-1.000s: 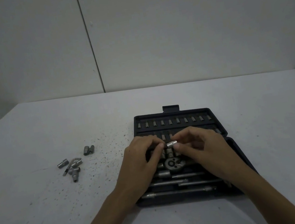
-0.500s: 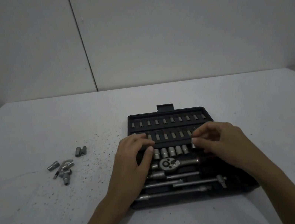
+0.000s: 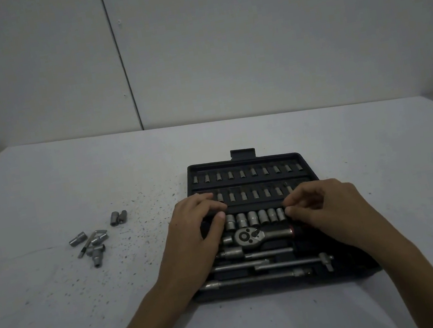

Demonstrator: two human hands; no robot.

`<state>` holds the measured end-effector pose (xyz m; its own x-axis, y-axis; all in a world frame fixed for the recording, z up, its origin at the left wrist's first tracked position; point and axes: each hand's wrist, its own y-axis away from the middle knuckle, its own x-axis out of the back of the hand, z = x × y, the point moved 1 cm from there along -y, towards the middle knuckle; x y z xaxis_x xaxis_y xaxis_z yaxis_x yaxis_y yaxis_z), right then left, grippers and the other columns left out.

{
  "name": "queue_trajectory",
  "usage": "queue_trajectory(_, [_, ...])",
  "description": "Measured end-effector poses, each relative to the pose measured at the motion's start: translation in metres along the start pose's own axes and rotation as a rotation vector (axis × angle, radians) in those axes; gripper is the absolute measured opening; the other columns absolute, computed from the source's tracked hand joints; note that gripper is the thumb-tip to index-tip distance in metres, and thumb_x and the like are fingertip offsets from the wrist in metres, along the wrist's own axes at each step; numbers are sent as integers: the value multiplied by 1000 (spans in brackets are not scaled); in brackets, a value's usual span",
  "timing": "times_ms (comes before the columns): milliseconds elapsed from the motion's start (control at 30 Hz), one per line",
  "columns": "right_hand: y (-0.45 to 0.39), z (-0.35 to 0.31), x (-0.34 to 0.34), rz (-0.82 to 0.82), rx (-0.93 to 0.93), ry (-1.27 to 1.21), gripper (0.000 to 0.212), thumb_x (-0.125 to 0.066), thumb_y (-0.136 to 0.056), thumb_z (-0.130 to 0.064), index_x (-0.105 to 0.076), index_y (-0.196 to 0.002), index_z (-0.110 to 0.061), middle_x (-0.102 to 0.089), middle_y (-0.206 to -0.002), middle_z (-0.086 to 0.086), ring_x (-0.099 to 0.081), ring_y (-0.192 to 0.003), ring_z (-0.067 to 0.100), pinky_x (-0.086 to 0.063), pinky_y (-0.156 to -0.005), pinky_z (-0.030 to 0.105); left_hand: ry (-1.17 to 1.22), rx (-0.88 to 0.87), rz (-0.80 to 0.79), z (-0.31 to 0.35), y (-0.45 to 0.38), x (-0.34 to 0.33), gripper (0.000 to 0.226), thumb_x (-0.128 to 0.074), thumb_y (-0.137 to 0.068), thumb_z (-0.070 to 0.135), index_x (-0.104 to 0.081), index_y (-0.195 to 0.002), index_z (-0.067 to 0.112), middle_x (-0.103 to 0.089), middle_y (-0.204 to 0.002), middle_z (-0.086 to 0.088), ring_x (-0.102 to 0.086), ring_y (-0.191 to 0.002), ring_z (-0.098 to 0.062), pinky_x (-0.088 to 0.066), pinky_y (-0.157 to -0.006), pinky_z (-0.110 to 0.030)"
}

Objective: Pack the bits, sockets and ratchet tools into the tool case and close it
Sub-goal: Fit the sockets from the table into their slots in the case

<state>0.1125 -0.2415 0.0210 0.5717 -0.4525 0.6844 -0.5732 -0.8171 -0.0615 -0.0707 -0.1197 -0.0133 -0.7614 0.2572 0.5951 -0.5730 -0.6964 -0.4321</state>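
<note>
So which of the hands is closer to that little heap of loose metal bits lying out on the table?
Left. The left hand rests on the case's left edge, on the side facing the loose bits. The right hand is over the case's right half, farther away.

Hands hide tool case (image 3: 244, 163) sides – bits (image 3: 242, 173) too small

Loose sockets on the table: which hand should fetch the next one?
Left, probably. The loose sockets lie on the table left of the tool case, on the left hand's side; the right hand would have to cross the case.
</note>
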Motion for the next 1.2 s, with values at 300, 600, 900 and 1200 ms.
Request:
queue_trajectory(300, [1, -2, -2, -3, 32, 36, 5, -73, -80, -21, -71, -78, -25, -69, -74, -9, -63, -72, -1, -43, -62, -1, 3, 7, -4, 1, 0, 0, 14, -60, -89, 16, -68, -99, 21, -51, -108, 20, -43, -112, 0, -30, -99, -22])
queue_trajectory(600, [2, -1, 2, -84, 25, 10, 10, -71, -82, -17, -70, -82, -27, -70, -80, -10, -64, -75, -1, -42, -62, -1, -15, -2, -30, -2, 1, -1, 14, -59, -90, 18, -67, -99, 22, -54, -107, 19, -47, -110, 0, -29, -95, -11])
queue_trajectory(900, [2, -2, 1, -76, 41, -13, 10, -74, -79, -14, -71, -80, -24, -71, -76, -8, -64, -70, -3, -43, -61, 0, 0, -22, -47, 0, 1, -1, 19, -52, -88, 29, -68, -97, 21, -58, -100, 20, -52, -103, 0, -36, -90, -12])
queue_trajectory(1200, [3, -2, 0, -60, 71, 15, 7, -74, -79, -19, -71, -79, -26, -70, -77, -11, -63, -70, -4, -42, -62, 0, -20, -30, -50, 0, 2, -1, 12, -58, -90, 17, -68, -97, 21, -59, -102, 17, -51, -104, -1, -33, -90, -6])
